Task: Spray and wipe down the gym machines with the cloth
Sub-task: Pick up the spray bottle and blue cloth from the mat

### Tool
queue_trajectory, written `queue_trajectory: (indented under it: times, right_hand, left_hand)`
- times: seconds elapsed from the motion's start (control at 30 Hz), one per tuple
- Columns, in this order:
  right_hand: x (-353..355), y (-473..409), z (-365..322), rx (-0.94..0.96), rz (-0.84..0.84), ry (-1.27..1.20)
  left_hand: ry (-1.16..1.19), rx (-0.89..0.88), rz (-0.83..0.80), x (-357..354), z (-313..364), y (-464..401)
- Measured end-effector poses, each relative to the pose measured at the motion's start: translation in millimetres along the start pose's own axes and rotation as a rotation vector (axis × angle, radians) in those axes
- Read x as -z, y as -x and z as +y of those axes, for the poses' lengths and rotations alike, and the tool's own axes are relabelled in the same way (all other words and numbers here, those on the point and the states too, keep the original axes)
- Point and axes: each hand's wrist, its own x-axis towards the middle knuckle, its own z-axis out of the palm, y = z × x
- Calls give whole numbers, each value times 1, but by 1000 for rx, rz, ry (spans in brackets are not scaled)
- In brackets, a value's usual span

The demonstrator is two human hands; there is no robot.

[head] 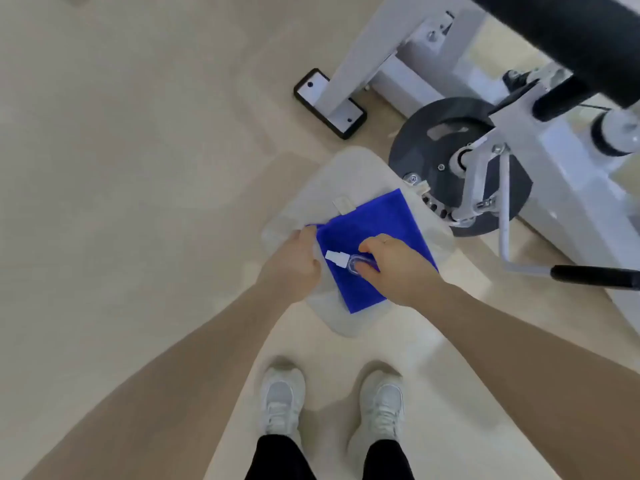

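Left hand (294, 261) gripping edge of blue cloth (374, 237); right hand (391, 265) curled round small spray bottle (349, 262) over cloth, beside gym machine (460, 161).

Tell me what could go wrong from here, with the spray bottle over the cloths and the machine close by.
1. The right hand holds the small spray bottle with its nozzle aimed toward the left hand, so a spray may wet that hand rather than the blue cloth.
2. The left hand grips only an edge of the cloths; the pale cloth might slip and fall.
3. The machine's handle juts out close by and could snag a cloth.
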Motion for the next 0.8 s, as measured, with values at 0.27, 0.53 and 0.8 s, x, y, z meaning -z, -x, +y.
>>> queue_trajectory:
  times: [0.27,0.53,0.8]
  right_hand:
    - [-21,-23,9,103,14,131]
    - [11,5,-1,-107,133,-738]
    - [13,-2,-8,70,104,-405]
  left_hand:
    - [155,119,73,-24,-21,-39]
    - [899,112,-38,-29,33,3]
    - [753,79,122,-37,30,1]
